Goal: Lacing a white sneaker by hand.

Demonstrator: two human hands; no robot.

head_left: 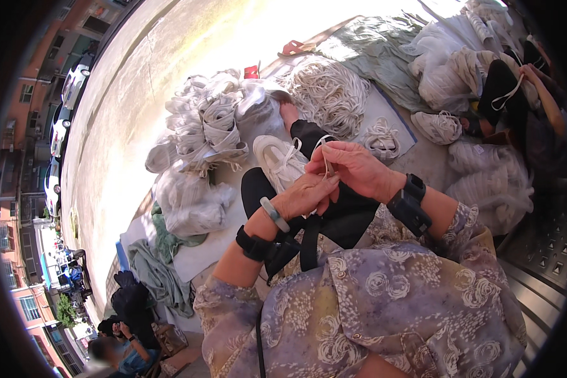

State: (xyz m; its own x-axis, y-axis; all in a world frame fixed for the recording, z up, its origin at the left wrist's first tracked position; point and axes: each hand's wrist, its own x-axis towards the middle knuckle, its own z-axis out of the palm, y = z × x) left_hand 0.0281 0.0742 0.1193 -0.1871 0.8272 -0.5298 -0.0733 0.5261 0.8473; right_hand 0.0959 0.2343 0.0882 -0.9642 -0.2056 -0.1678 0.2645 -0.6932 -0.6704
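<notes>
- The left hand (305,195), at the middle of the frame, has its thumb and forefinger closed together on a white lace (329,167); its other fingers curl inward, their tips partly hidden.
- The right hand (357,167), just above and to the right, pinches the same lace higher up between thumb and forefinger; its remaining fingers are bent and lie close together.
- The two hands nearly meet at the fingertips, and the lace runs short between them, with a small loop standing up above the right fingers.
- A pale shoe (276,159) lies just left of the hands, slightly above the centre of the frame, against the dark trousers (252,189); whether the lace runs through it cannot be told.
- Each wrist carries a black band, and a pale bangle (274,215) circles the left one.
- Above the hands, at upper centre, lies a heap of loose laces (327,91), with another shoe (382,138) beside its lower right edge.
- Left of the heap, many shoes (205,116) are piled together, and a clear plastic bag (192,200) sits below them.
- At the right, a co-worker's hand (532,74) is near a thin white cord (509,94); its grip is too small to tell. A further shoe (437,128) lies to its lower left.
- Green cloth (160,274) bunches at lower left.
</notes>
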